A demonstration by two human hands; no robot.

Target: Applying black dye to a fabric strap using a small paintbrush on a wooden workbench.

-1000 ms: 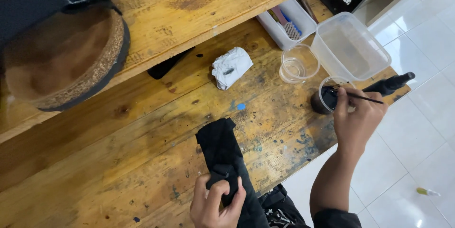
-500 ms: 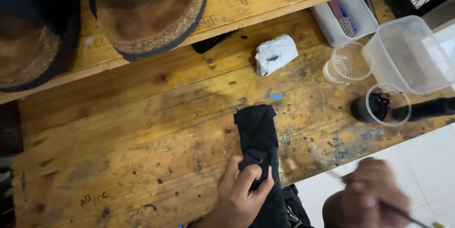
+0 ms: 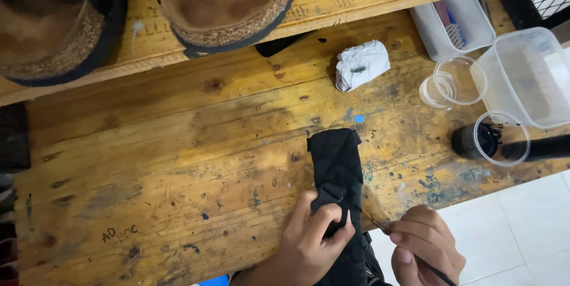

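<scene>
My left hand [image 3: 314,235] pinches the black quilted strap [image 3: 337,179], pinning it flat on the tabletop [image 3: 178,167] at its near edge. Just right of the strap, my right hand [image 3: 424,244] grips a thin brush [image 3: 380,226], its tip touching the strap's edge. I judge this the dyeing of the edge; reloading would mean reaching the cup of black dye [image 3: 499,138], well right of the strap.

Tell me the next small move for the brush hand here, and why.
Probably ease the thin brush tip onto the black quilted strap. The right hand holds it just beside the strap's edge, and the left hand pins the strap flat on the wooden bench.
</scene>
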